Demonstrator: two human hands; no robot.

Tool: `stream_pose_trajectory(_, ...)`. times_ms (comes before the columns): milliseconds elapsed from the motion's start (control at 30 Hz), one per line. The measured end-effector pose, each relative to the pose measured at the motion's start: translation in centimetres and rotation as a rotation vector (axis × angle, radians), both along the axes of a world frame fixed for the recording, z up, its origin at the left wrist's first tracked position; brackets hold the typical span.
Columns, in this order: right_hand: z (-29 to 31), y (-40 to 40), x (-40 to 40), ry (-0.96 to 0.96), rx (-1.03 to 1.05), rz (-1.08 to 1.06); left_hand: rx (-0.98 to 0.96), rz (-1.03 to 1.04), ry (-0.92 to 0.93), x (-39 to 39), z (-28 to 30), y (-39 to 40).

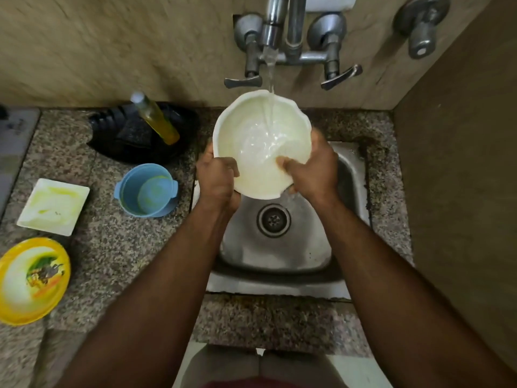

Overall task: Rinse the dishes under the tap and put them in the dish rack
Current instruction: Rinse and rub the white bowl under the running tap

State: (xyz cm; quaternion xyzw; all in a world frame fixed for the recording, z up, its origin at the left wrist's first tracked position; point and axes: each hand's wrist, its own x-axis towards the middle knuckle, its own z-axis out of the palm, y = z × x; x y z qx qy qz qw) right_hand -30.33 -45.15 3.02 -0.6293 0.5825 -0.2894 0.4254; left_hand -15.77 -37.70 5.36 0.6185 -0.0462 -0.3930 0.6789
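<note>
Two hands are clamping the white scalloped ceramic bowl (261, 144) under the steel tap (272, 26): left hand (218, 180), right hand (313, 169) gripping its near rim; black dish rack (131, 133) lying left of the bowl, nearer the left hand.

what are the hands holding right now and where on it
Both hands hold the white bowl under the running tap. The left hand grips its near-left rim; the right hand grips the near-right rim, fingers inside the bowl.

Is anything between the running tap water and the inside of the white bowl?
Nothing visible: the stream falls straight into the white scalloped bowl, held over the steel sink by the left hand and right hand.
</note>
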Motion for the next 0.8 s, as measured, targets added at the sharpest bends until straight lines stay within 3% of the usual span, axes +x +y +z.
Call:
stream_pose_trajectory(167, 0.5, -0.2, 1.0, 0.047, -0.103, -0.166, 0.011, -0.039, 0.011, -0.7, -0.4, 0.3)
stream_pose_trajectory(333, -0.5, 1.3, 2.0, 0.044, 0.136, -0.149, 0.057, 0.124, -0.118, -1.9, -0.3, 0.1)
stream_pose_trajectory(433, -0.6, 3.8, 2.6, -0.092, 0.319, -0.114, 0.073, 0.228, -0.128, -2.2, -0.8, 0.0)
stream_pose_trajectory(533, -1.1, 5.9, 3.6, -0.217, 0.547, -0.230, 0.088, 0.159, -0.204, -2.9, -1.1, 0.5)
stream_pose_trajectory(633, -0.9, 6.7, 4.1, -0.289, 0.634, -0.345, 0.113, 0.082, -0.249, -3.0, -1.7, 1.0)
stream_pose_trajectory(700, -0.6, 6.4, 3.4, -0.241, 0.606, -0.367, 0.143, 0.046, -0.207, -2.7, -2.2, 1.0)
stream_pose_trajectory(800, -0.9, 4.5, 1.3, 0.022, 0.442, -0.271, 0.285, -0.041, -0.144, -1.6, -2.4, 1.0)
